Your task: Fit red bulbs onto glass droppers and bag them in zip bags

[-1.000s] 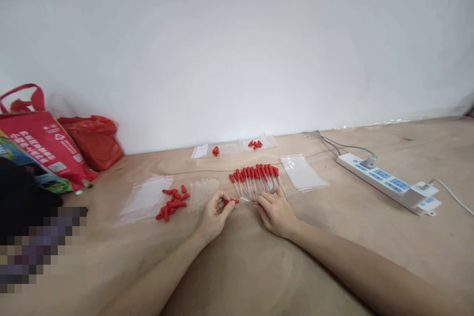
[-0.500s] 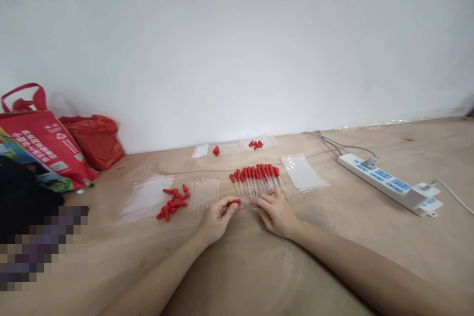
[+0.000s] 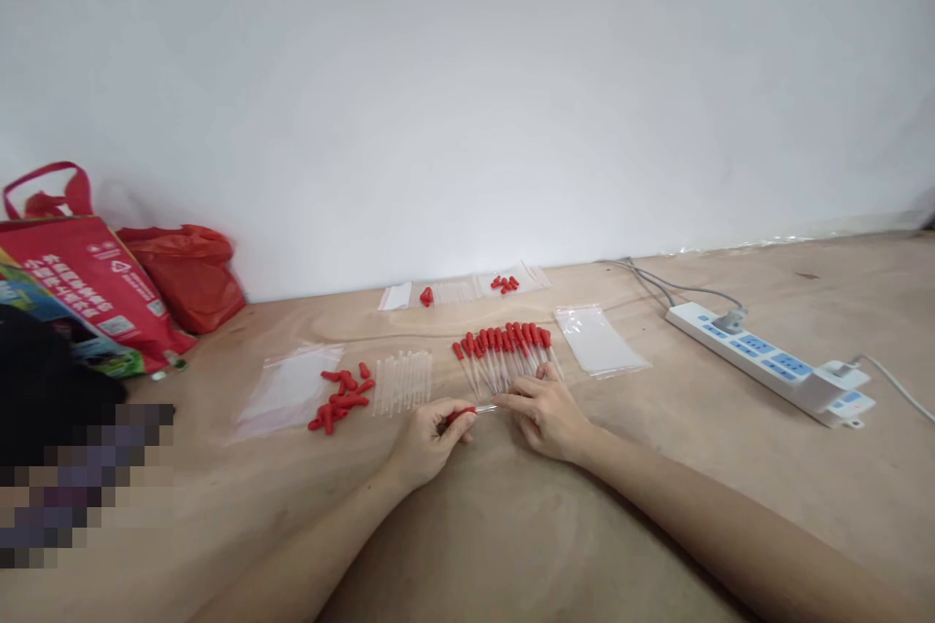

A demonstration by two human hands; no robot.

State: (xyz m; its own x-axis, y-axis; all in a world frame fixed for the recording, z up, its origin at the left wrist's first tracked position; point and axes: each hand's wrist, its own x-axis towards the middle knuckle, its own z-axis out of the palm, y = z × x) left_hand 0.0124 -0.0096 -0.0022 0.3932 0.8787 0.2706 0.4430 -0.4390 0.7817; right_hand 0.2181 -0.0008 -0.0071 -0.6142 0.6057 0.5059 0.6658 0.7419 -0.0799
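Note:
My left hand is closed around a red rubber bulb. Out of the bulb's right end runs a thin clear dropper tube, which my right hand pinches at its other end; the tip is hidden by the fingers. Just beyond my right hand lies a row of droppers, their red bulbs pointing away from me. Loose red bulbs are heaped to the left of my left hand. Between that heap and the droppers, several bare clear tubes lie side by side.
Clear plastic bags lie at left and right. Near the wall are more tubes and small red bulbs. A white power strip with cables sits at right. Red bags stand at far left.
The bulb and its tube have come slightly nearer to me, and more of the tube shows between my hands. My left hand has rolled a little around the bulb.

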